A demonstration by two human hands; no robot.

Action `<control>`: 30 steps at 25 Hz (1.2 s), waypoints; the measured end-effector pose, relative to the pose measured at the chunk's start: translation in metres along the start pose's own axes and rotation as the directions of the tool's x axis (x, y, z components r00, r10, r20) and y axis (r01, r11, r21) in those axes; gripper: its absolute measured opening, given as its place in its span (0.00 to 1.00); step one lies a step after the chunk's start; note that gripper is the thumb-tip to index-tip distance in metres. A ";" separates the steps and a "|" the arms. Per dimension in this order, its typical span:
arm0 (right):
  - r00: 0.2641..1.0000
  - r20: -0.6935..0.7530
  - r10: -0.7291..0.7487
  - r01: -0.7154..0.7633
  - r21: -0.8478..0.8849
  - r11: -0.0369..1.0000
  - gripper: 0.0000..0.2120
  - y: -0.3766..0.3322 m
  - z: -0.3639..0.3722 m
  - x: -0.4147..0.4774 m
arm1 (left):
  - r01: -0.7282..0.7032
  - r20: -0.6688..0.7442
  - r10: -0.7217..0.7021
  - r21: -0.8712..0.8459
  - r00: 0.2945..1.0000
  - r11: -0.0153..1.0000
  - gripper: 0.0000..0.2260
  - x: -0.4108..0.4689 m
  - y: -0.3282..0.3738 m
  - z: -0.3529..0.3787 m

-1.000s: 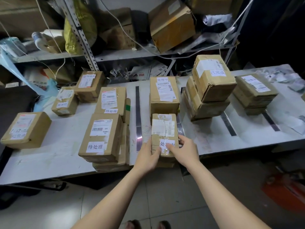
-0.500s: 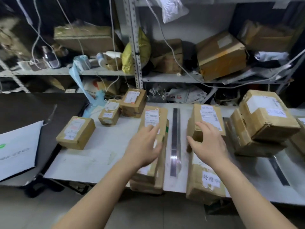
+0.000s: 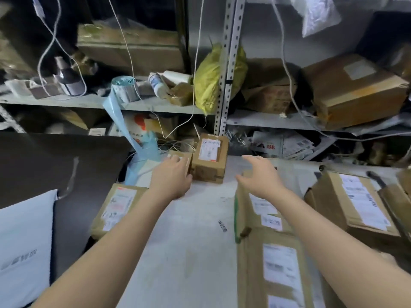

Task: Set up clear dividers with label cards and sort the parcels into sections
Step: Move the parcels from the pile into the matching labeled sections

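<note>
Toward twelve o'clock, at the table's back edge: a small brown parcel (image 3: 210,160) with a white label on top sits on the white table (image 3: 189,252), just in front of the metal shelving (image 3: 229,63).
Left hand (image 3: 172,180): fingers straight and loose, gripping nothing. The fingertips reach over a lower parcel (image 3: 178,154) that is mostly hidden beneath them; whether they touch it is too blurred to tell.
Right hand (image 3: 261,176): fingers spread wide, empty, hovering above the stacked parcels (image 3: 262,210) on the right side.
Bearing of the small brown parcel: about two o'clock from the left hand and ten o'clock from the right hand, so it lies between the two.
Nearer hand: the left, just beside the parcel's left wall; the right hand is clearly apart from it.
Long axis: appears to run twelve to six, with a short end facing the person.
Flat parcel (image 3: 117,210): at eight o'clock from the left hand, beside the left forearm.
Likely next move: a judgement only — the hands close in on the back parcels from either side, with less distance to cover on the left.
</note>
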State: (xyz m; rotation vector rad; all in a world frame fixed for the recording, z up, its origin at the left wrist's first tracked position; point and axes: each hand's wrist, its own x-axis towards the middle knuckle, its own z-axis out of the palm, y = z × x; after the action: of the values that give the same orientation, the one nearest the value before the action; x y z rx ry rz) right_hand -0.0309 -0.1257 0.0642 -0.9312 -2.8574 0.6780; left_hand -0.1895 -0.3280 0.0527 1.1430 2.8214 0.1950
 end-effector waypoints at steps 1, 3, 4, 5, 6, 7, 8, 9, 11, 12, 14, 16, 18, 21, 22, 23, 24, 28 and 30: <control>0.999 0.030 0.033 -0.033 -0.003 0.999 0.33 -0.011 0.010 0.019 | -0.008 0.017 0.008 -0.020 1.000 1.000 0.18 0.020 -0.011 0.009; 0.991 0.072 0.109 -0.113 0.058 0.992 0.33 -0.031 0.028 0.057 | -0.007 0.076 0.017 -0.125 0.997 0.992 0.20 0.060 -0.028 0.027; 0.985 0.088 0.146 -0.156 0.120 0.980 0.33 -0.037 0.037 0.071 | 0.008 0.102 0.011 -0.186 0.995 0.982 0.20 0.076 -0.032 0.036; 0.979 0.094 0.180 -0.195 0.186 0.963 0.34 -0.041 0.046 0.085 | 0.024 0.122 0.006 -0.239 0.992 0.971 0.21 0.092 -0.035 0.046; 0.971 0.083 0.224 -0.238 0.245 0.940 0.34 -0.042 0.055 0.099 | 0.043 0.146 0.000 -0.292 0.989 0.956 0.21 0.107 -0.036 0.057; 0.960 0.065 0.273 -0.280 0.286 0.916 0.33 -0.040 0.066 0.114 | 0.069 0.174 -0.006 -0.358 0.985 0.931 0.21 0.123 -0.035 0.070; 0.945 0.058 0.323 -0.325 0.312 0.893 0.30 -0.038 0.076 0.125 | 0.102 0.196 -0.018 -0.426 0.980 0.899 0.21 0.136 -0.033 0.083; 0.928 0.065 0.367 -0.367 0.338 0.867 0.28 -0.035 0.085 0.134 | 0.141 0.215 -0.038 -0.486 0.976 0.863 0.20 0.147 -0.031 0.094; 0.892 0.108 0.439 -0.442 0.412 0.797 0.23 -0.032 0.106 0.149 | 0.223 0.256 -0.087 -0.570 0.963 0.791 0.19 0.166 -0.029 0.111; 0.873 0.127 0.471 -0.475 0.447 0.758 0.20 -0.029 0.116 0.157 | 0.256 0.276 -0.104 -0.605 0.956 0.754 0.18 0.175 -0.027 0.119; 0.845 0.139 0.517 -0.511 0.499 0.700 0.19 -0.020 0.134 0.170 | 0.284 0.286 -0.119 -0.652 0.951 0.703 0.16 0.185 -0.023 0.127; 0.829 0.131 0.543 -0.519 0.543 0.661 0.17 -0.012 0.144 0.177 | 0.288 0.273 -0.138 -0.646 0.952 0.707 0.17 0.188 -0.018 0.131; 0.823 0.151 0.548 -0.529 0.556 0.641 0.15 -0.006 0.145 0.178 | 0.305 0.281 -0.156 -0.633 0.947 0.711 0.19 0.183 -0.015 0.130; 0.823 0.150 0.548 -0.535 0.528 0.659 0.17 -0.005 0.140 0.170 | 0.327 0.284 -0.181 -0.649 0.942 0.687 0.25 0.169 -0.012 0.120; 0.827 0.145 0.544 -0.531 0.522 0.668 0.18 -0.006 0.136 0.166 | 0.322 0.270 -0.186 -0.660 0.945 0.679 0.24 0.161 -0.010 0.113; 0.834 0.137 0.535 -0.521 0.518 0.679 0.18 -0.008 0.130 0.161 | 0.309 0.251 -0.185 -0.675 0.950 0.670 0.22 0.153 -0.008 0.103; 0.843 0.125 0.524 -0.505 0.517 0.691 0.17 -0.011 0.124 0.155 | 0.299 0.236 -0.185 -0.693 0.954 0.656 0.20 0.144 -0.005 0.094; 0.873 0.083 0.481 -0.439 0.564 0.699 0.17 -0.027 0.095 0.117 | 0.210 0.130 -0.171 -0.747 0.977 0.631 0.20 0.104 -0.001 0.046; 0.890 0.047 0.454 -0.394 0.583 0.711 0.18 -0.041 0.073 0.094 | 0.146 0.064 -0.151 -0.758 0.987 0.635 0.19 0.083 -0.002 0.019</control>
State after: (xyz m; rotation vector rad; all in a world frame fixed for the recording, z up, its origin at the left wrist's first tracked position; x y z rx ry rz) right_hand -0.1438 -0.1295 0.0089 -1.4461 -2.1056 1.3954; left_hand -0.2478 -0.2694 0.0303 0.6800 2.3458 1.2357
